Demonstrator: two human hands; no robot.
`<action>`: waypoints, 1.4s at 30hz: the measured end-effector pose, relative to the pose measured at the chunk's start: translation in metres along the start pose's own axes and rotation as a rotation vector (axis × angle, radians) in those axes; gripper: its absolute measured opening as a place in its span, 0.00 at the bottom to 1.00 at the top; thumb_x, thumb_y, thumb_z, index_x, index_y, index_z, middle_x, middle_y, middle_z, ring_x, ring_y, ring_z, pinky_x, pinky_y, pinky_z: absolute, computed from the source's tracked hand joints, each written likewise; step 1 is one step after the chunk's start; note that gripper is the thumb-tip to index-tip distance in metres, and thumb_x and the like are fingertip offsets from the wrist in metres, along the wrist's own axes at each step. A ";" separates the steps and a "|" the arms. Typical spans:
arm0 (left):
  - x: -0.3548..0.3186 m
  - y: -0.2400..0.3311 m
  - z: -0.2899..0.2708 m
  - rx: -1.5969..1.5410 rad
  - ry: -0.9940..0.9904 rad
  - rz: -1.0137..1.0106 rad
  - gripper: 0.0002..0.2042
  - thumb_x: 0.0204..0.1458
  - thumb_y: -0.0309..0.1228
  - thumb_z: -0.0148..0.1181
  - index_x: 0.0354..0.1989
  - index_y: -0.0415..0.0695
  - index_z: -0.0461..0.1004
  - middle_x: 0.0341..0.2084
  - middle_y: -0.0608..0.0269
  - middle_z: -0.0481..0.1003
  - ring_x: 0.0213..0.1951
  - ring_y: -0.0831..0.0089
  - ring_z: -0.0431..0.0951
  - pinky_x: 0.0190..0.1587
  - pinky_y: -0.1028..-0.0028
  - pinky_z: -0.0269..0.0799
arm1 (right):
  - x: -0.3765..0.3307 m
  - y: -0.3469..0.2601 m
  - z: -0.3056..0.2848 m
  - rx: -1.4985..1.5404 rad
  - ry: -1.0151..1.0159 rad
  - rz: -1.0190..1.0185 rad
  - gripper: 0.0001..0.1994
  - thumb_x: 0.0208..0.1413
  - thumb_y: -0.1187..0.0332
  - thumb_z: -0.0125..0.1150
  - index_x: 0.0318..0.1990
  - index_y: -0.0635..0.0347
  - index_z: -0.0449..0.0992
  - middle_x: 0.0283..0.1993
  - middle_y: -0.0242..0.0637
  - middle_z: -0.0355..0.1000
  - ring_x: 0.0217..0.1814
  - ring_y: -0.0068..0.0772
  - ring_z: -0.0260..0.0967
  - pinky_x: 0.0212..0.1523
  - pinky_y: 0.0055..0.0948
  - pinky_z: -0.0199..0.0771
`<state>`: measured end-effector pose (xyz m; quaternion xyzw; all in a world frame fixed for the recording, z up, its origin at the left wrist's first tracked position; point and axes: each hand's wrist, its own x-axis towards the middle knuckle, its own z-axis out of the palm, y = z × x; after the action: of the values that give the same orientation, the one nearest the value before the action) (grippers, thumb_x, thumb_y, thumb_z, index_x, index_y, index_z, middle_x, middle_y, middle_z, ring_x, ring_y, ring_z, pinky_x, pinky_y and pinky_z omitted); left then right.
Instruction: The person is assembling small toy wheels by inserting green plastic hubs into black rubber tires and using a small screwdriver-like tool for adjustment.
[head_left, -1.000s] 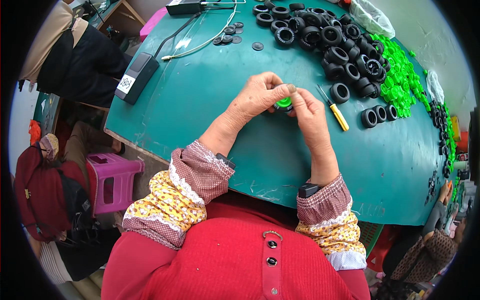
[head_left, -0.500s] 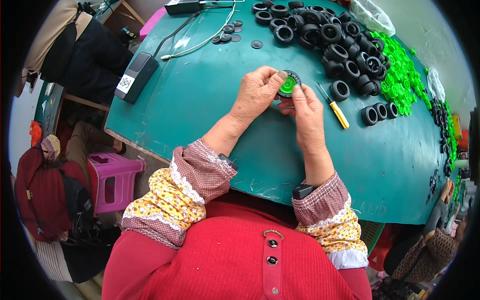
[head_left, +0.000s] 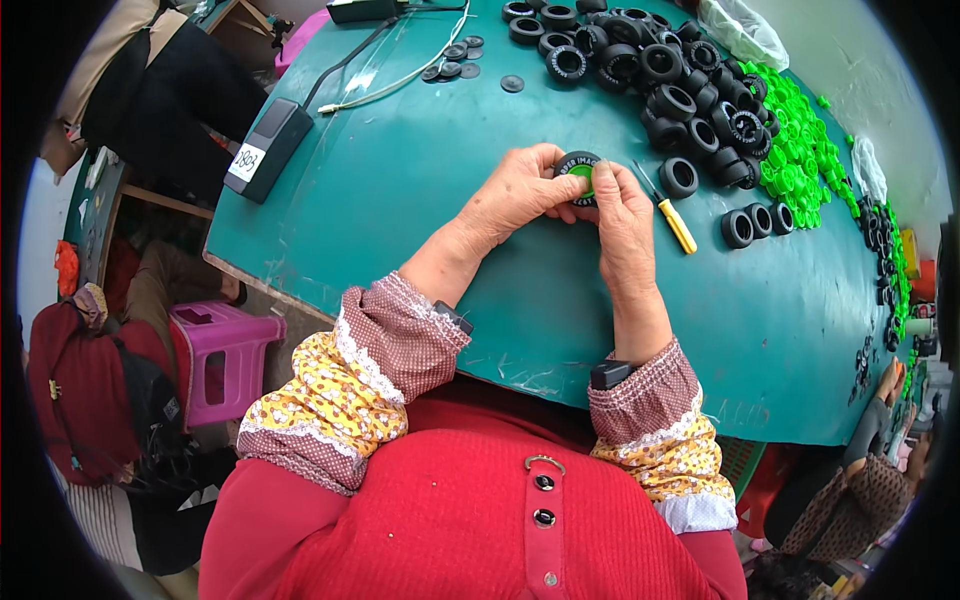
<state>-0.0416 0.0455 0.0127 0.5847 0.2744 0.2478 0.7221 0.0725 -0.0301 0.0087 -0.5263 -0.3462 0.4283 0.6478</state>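
Both hands are clasping one small black rubber toy tyre with a green plastic hub [head_left: 580,176]: the left hand [head_left: 515,195] is steadying its rim while the right hand [head_left: 622,215] is pressing against it, just left of the yellow-handled screwdriver [head_left: 672,215], above the green tabletop [head_left: 400,190].

A green worktable [head_left: 400,190] fills the middle, evenly lit. Left of the worktable and below its edge stands 1 purple plastic stool [head_left: 222,358] on the floor, with a dark red bag [head_left: 75,400] further left of it.
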 end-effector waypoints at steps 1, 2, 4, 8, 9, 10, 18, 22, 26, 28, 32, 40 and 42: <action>-0.001 0.002 0.001 0.011 -0.001 -0.018 0.14 0.46 0.36 0.58 0.35 0.37 0.69 0.23 0.63 0.73 0.24 0.79 0.74 0.26 0.84 0.68 | -0.001 -0.001 0.000 0.010 0.002 -0.012 0.14 0.58 0.59 0.43 0.36 0.61 0.69 0.31 0.30 0.67 0.30 0.16 0.64 0.30 0.17 0.67; -0.001 0.006 0.002 0.011 -0.003 -0.017 0.14 0.46 0.36 0.58 0.35 0.37 0.69 0.23 0.63 0.73 0.24 0.79 0.74 0.26 0.84 0.68 | -0.001 -0.003 0.001 0.009 0.003 -0.013 0.14 0.58 0.59 0.43 0.36 0.61 0.69 0.31 0.30 0.67 0.30 0.16 0.64 0.30 0.17 0.67; -0.004 0.013 0.003 -0.039 -0.107 -0.120 0.13 0.46 0.35 0.59 0.34 0.38 0.69 0.22 0.64 0.73 0.23 0.79 0.74 0.26 0.84 0.68 | -0.003 -0.007 0.003 0.091 0.039 -0.016 0.14 0.58 0.59 0.45 0.35 0.62 0.69 0.27 0.28 0.66 0.26 0.13 0.59 0.25 0.14 0.62; -0.002 0.008 0.003 0.043 -0.255 -0.098 0.12 0.47 0.35 0.58 0.34 0.39 0.69 0.21 0.65 0.72 0.23 0.80 0.73 0.26 0.84 0.68 | -0.002 -0.001 -0.002 0.166 -0.035 0.046 0.14 0.58 0.58 0.44 0.31 0.60 0.68 0.24 0.27 0.64 0.22 0.12 0.57 0.21 0.13 0.59; -0.003 0.009 0.003 0.052 -0.257 -0.104 0.12 0.47 0.35 0.57 0.34 0.39 0.69 0.21 0.65 0.72 0.22 0.80 0.73 0.26 0.84 0.68 | -0.002 -0.003 -0.001 0.158 -0.022 0.072 0.14 0.58 0.58 0.43 0.32 0.60 0.68 0.24 0.27 0.63 0.21 0.13 0.56 0.20 0.14 0.58; -0.003 0.010 0.003 0.062 -0.259 -0.109 0.12 0.47 0.35 0.57 0.34 0.40 0.69 0.21 0.65 0.72 0.22 0.80 0.73 0.26 0.84 0.68 | -0.003 -0.004 0.000 0.150 -0.009 0.098 0.15 0.59 0.58 0.42 0.33 0.60 0.68 0.24 0.27 0.63 0.20 0.14 0.56 0.19 0.15 0.57; -0.003 0.006 0.005 0.111 -0.257 -0.078 0.11 0.47 0.33 0.55 0.34 0.39 0.68 0.22 0.65 0.72 0.22 0.80 0.73 0.26 0.83 0.68 | -0.003 -0.004 -0.003 0.229 -0.010 0.141 0.14 0.58 0.58 0.42 0.33 0.60 0.67 0.24 0.30 0.64 0.20 0.17 0.57 0.19 0.18 0.58; -0.004 0.006 0.006 0.133 -0.258 -0.061 0.10 0.47 0.33 0.55 0.34 0.39 0.68 0.22 0.64 0.73 0.22 0.80 0.73 0.26 0.83 0.68 | -0.003 -0.006 -0.006 0.287 -0.036 0.195 0.13 0.57 0.59 0.43 0.31 0.60 0.66 0.25 0.31 0.65 0.20 0.20 0.58 0.19 0.20 0.59; -0.003 0.007 0.006 0.150 -0.265 -0.056 0.11 0.47 0.34 0.55 0.34 0.39 0.68 0.22 0.63 0.73 0.22 0.79 0.73 0.26 0.83 0.68 | 0.000 -0.004 -0.009 0.303 -0.053 0.200 0.13 0.57 0.59 0.44 0.32 0.60 0.67 0.26 0.31 0.65 0.21 0.20 0.59 0.21 0.20 0.60; -0.002 0.007 0.003 0.105 -0.242 -0.055 0.11 0.49 0.34 0.54 0.34 0.38 0.68 0.23 0.61 0.73 0.23 0.78 0.74 0.26 0.82 0.69 | 0.001 -0.007 -0.007 0.310 -0.043 0.191 0.13 0.56 0.59 0.48 0.34 0.60 0.67 0.24 0.27 0.63 0.20 0.15 0.56 0.19 0.16 0.57; 0.001 -0.002 -0.007 -0.137 -0.183 -0.065 0.14 0.52 0.38 0.51 0.35 0.37 0.68 0.24 0.57 0.74 0.24 0.74 0.75 0.28 0.79 0.72 | -0.001 -0.008 -0.003 0.311 -0.160 0.128 0.12 0.56 0.60 0.48 0.38 0.60 0.68 0.28 0.25 0.64 0.25 0.13 0.57 0.24 0.13 0.59; 0.001 0.003 -0.013 -0.117 0.006 -0.015 0.18 0.53 0.43 0.49 0.36 0.38 0.70 0.23 0.60 0.73 0.22 0.75 0.74 0.25 0.80 0.71 | -0.002 -0.012 -0.002 0.146 -0.081 0.128 0.14 0.56 0.59 0.49 0.42 0.60 0.69 0.34 0.28 0.68 0.35 0.15 0.63 0.33 0.15 0.64; 0.001 0.003 -0.013 0.142 0.134 0.107 0.16 0.52 0.42 0.51 0.36 0.38 0.70 0.23 0.62 0.73 0.20 0.78 0.73 0.23 0.82 0.70 | -0.001 -0.011 -0.006 0.077 -0.036 0.129 0.15 0.56 0.58 0.49 0.42 0.60 0.69 0.34 0.29 0.69 0.35 0.16 0.64 0.33 0.16 0.66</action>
<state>-0.0502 0.0559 0.0136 0.6306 0.3073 0.3044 0.6445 0.0797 -0.0341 0.0182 -0.5143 -0.3065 0.4916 0.6324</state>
